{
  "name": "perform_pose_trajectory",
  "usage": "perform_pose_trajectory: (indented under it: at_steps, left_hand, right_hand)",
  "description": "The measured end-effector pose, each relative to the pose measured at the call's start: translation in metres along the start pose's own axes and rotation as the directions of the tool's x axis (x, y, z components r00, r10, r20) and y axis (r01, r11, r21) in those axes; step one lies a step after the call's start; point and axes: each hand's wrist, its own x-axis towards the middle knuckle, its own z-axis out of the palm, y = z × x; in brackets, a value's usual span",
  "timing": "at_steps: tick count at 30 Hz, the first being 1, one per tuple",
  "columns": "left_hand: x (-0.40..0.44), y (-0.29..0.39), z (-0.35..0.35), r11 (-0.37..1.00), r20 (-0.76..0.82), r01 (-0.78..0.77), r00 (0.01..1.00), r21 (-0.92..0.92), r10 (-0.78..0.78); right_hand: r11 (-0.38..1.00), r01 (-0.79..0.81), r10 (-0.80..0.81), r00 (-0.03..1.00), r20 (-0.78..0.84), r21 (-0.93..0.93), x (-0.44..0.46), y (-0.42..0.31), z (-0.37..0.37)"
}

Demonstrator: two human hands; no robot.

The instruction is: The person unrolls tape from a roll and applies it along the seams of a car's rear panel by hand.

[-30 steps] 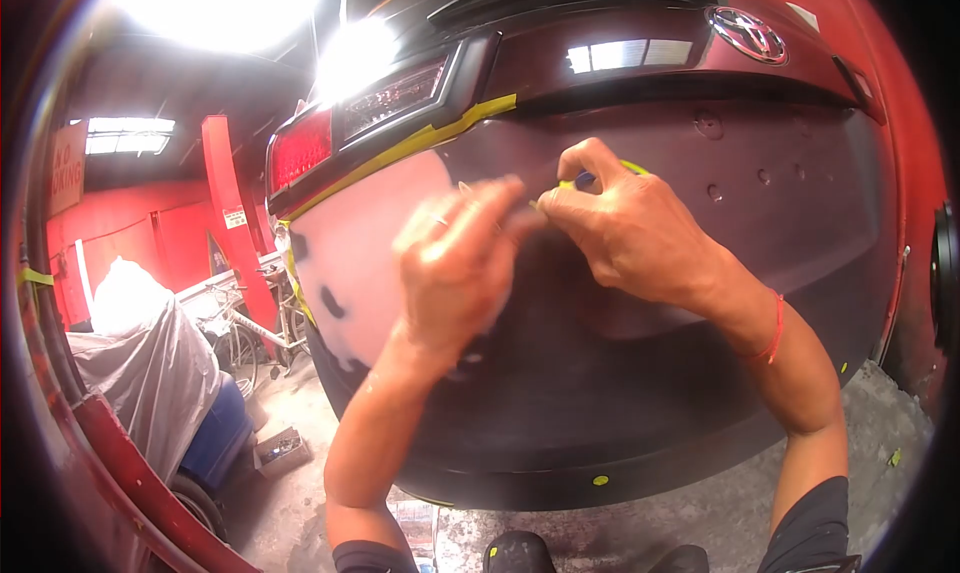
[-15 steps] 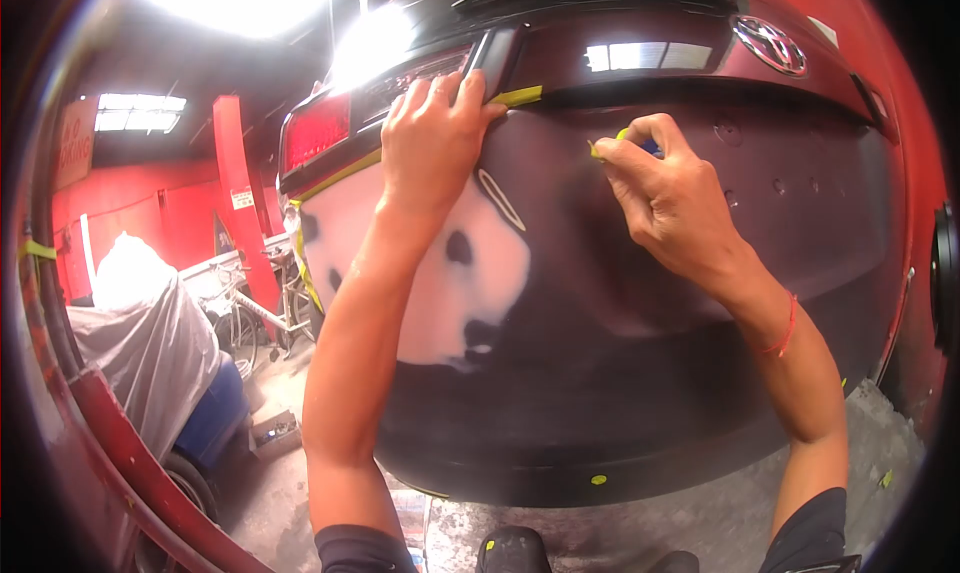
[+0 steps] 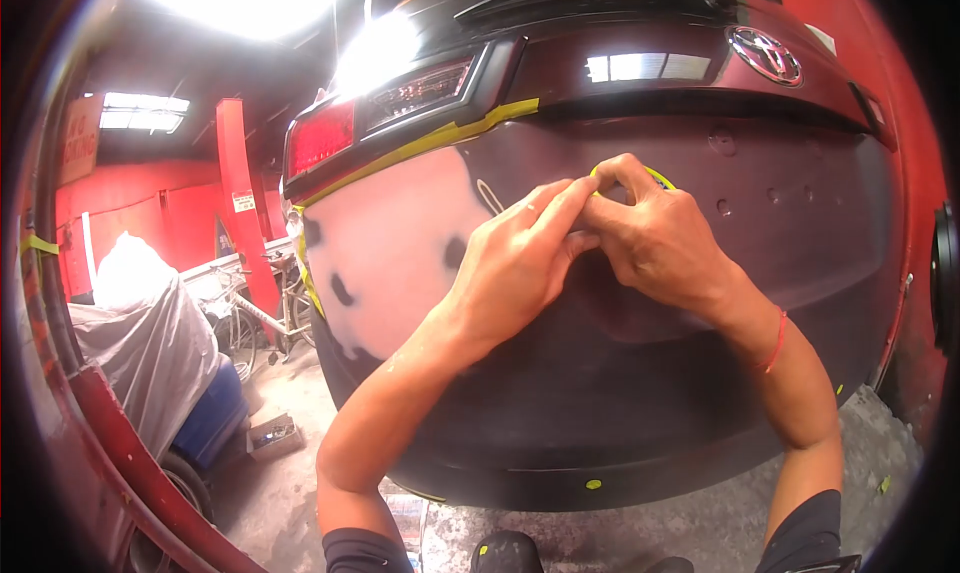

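Observation:
My right hand (image 3: 655, 228) is closed on a roll of yellow-green tape (image 3: 660, 178), whose edge shows behind the fingers. My left hand (image 3: 525, 253) meets it, fingertips pinched together beside the right fingers; what they pinch is too small to make out. Both are in front of a dark car tailgate (image 3: 600, 403). Left of my hands, the panel has a pale pink patch (image 3: 395, 223) with dark spots. Yellow masking tape (image 3: 440, 138) runs along the edge under the tail light (image 3: 322, 141).
A covered object (image 3: 150, 343) stands at the left, with a small box (image 3: 275, 436) on the floor near it. Behind are a bicycle (image 3: 265, 308) and a red post (image 3: 245, 203). A red wall (image 3: 915, 273) borders the car's right side.
My left hand has left the tape below the tail light and come back to my right hand. The right hand has moved slightly down with the roll.

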Motion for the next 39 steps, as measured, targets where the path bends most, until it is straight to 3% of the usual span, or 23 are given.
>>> perform_pose_trajectory:
  at_steps: [2,5,13,16,18,19,21,23,25,26,28,30,32,34,35,37,39]
  left_hand:
    - [-0.004,0.001,0.006,1.000,-0.026,-0.011,1.000,-0.001,0.011]
    - [-0.003,0.002,0.010,0.995,-0.174,0.096,0.979,-0.041,-0.102]
    - [-0.001,0.000,0.000,0.995,-0.200,0.092,0.976,0.024,-0.085]
    - [0.003,0.006,-0.004,0.987,-0.132,0.156,0.980,0.031,-0.151]
    - [0.007,0.012,-0.006,0.920,-0.104,0.342,0.925,-0.191,-0.365]
    - [0.010,0.010,-0.006,0.919,-0.102,0.343,0.925,-0.195,-0.367]
    - [0.015,0.003,-0.005,0.981,-0.233,0.171,0.954,-0.087,-0.187]
    - [0.018,-0.006,-0.005,0.965,-0.237,0.245,0.936,-0.093,-0.261]
    - [0.020,-0.022,-0.009,0.923,-0.260,0.377,0.887,-0.072,-0.382]
    - [0.025,-0.032,-0.014,0.926,-0.258,0.370,0.890,-0.074,-0.377]
    - [0.031,-0.050,-0.023,0.929,-0.353,0.357,0.885,0.095,-0.304]
    - [0.041,-0.062,-0.021,0.941,-0.383,0.311,0.892,0.134,-0.240]
    - [0.047,-0.072,-0.016,0.950,-0.403,0.259,0.899,0.174,-0.171]
    - [0.054,-0.083,-0.013,0.917,-0.388,0.270,0.910,0.295,-0.143]
    - [0.053,-0.083,-0.012,0.916,-0.389,0.271,0.910,0.296,-0.144]
    - [0.050,-0.083,-0.010,0.925,-0.365,0.207,0.927,0.319,-0.081]
    - [0.048,-0.085,-0.007,0.938,-0.363,0.206,0.927,0.278,-0.096]
  right_hand:
    - [1.000,-0.022,0.022,0.998,0.064,-0.003,-0.003,0.000,-0.004]
    - [1.000,-0.025,0.024,0.998,0.053,0.011,-0.003,-0.001,-0.006]
    - [0.977,-0.177,0.164,0.980,0.109,0.121,0.008,-0.012,-0.016]
    - [0.977,-0.188,0.184,0.982,0.046,0.100,0.006,-0.014,-0.012]
    - [0.973,-0.202,0.205,0.979,-0.015,0.114,0.005,-0.018,-0.011]
    - [0.969,-0.211,0.223,0.972,-0.080,0.130,0.004,-0.018,-0.011]
    - [0.973,-0.216,0.223,0.971,-0.087,0.085,0.002,-0.016,-0.010]
    - [0.974,-0.221,0.224,0.970,-0.092,0.042,0.004,-0.020,-0.018]
    - [0.826,-0.560,0.547,0.823,0.154,0.061,0.015,-0.034,-0.043]
    - [0.825,-0.563,0.550,0.822,0.148,0.058,0.012,-0.033,-0.043]
    - [0.965,-0.237,0.245,0.968,-0.062,0.108,0.004,-0.027,-0.041]
    - [0.988,-0.144,0.136,0.983,-0.121,-0.060,0.009,0.002,-0.032]
    - [0.873,-0.302,0.338,0.941,0.028,-0.383,0.028,0.027,-0.025]
    - [0.777,-0.354,0.472,0.874,0.110,-0.520,0.048,0.025,-0.025]
    - [0.778,-0.353,0.471,0.875,0.111,-0.520,0.049,0.028,-0.021]
    - [0.730,-0.353,0.410,0.911,-0.038,-0.585,0.046,0.033,-0.007]
    - [0.756,-0.368,0.404,0.913,-0.056,-0.541,0.047,0.038,0.004]
